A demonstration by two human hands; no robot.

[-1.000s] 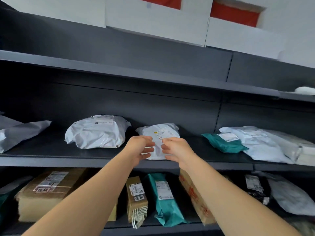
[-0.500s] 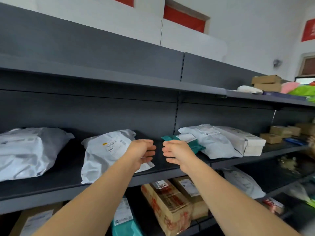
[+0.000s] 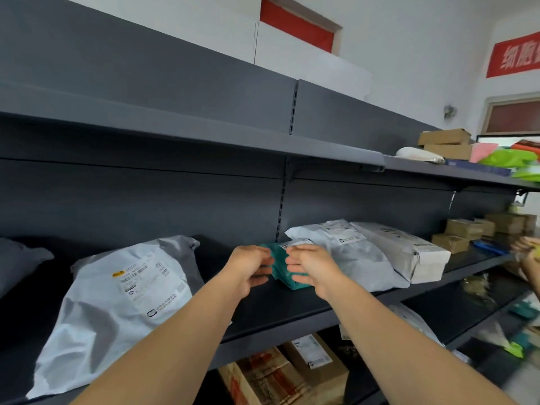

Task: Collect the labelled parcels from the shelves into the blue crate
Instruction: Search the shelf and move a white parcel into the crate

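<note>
A: On the middle shelf (image 3: 292,317), beside the upright slotted post (image 3: 281,200), a small teal parcel (image 3: 282,268) is being taken up. How is it held?

B: It is pinched at its left edge by the left hand (image 3: 248,268) and gripped along its right side by the right hand (image 3: 311,267), fingers curled round it. Whether it has been lifted clear of the shelf cannot be told.

A: What is left?

B: Much, it is judged. A labelled white mailer (image 3: 117,311) lies left of the post, two more white parcels (image 3: 365,252) right of it, and cartons (image 3: 292,372) are seen on the shelf below.

A: And the blue crate?

B: It is not in view, so nothing can be said of what has been collected.
</note>
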